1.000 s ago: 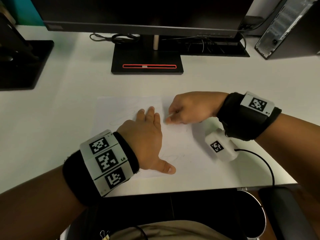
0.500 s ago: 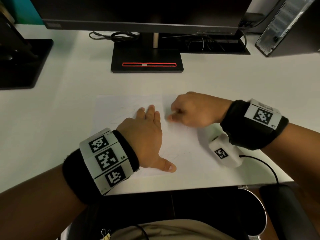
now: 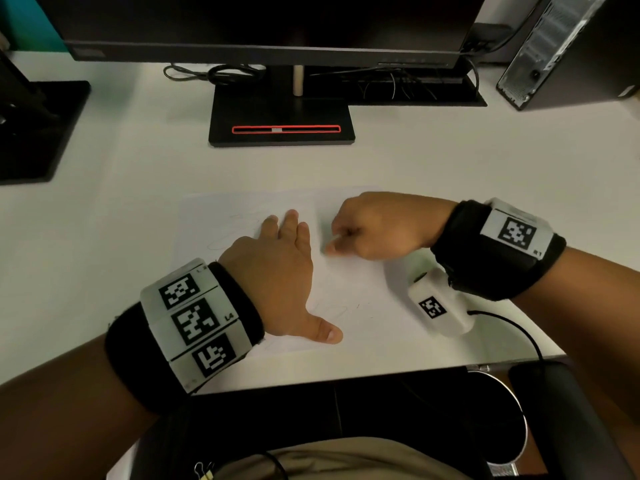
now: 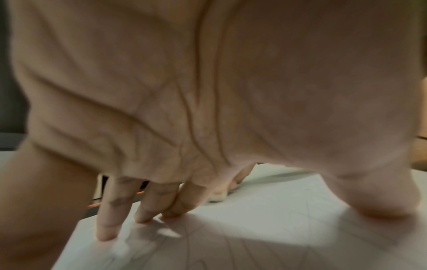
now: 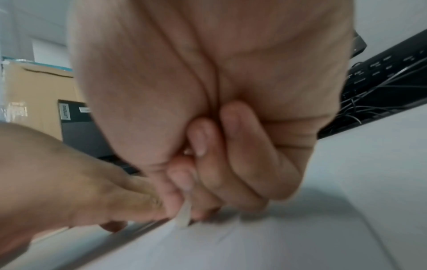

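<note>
the left hand (image 3: 273, 275) lay flat on the sheet of paper (image 3: 349, 296) on the white table (image 3: 97, 230), its grip loose, straight fingers (image 4: 108, 215) pressing down. the right hand (image 3: 377, 226) was curled, its grip pinching a small pale thing (image 5: 184, 216) whose tip touched the paper. fingers hid most of that thing and it was blurry, so what it was could not be told. the paper's faint lines were hard to see.

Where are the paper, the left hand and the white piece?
paper (image 3: 346, 289): head view, bare middle.
left hand (image 3: 273, 275): head view, its back.
white piece (image 5: 183, 215): right wrist view, lower end.
</note>
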`<move>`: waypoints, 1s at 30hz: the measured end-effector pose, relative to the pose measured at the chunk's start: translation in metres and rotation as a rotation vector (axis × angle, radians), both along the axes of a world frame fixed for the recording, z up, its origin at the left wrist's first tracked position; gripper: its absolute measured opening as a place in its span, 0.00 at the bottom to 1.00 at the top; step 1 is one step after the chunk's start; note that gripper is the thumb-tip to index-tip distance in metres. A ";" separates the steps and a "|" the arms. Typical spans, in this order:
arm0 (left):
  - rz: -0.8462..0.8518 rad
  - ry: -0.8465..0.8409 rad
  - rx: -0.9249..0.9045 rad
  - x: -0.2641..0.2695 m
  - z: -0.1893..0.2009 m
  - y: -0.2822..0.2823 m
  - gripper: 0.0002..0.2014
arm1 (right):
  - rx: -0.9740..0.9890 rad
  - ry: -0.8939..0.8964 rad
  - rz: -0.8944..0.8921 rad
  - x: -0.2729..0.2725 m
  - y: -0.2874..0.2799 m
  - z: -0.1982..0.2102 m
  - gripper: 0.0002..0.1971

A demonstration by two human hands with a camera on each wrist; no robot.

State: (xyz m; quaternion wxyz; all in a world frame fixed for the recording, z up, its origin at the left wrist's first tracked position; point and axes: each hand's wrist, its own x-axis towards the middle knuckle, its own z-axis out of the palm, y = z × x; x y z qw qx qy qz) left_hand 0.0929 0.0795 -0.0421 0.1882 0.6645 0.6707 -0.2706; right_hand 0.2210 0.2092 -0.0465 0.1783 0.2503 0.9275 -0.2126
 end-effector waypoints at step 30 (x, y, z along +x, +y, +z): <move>0.003 -0.017 0.003 0.000 -0.001 0.000 0.72 | -0.022 -0.009 0.065 0.011 0.002 0.002 0.22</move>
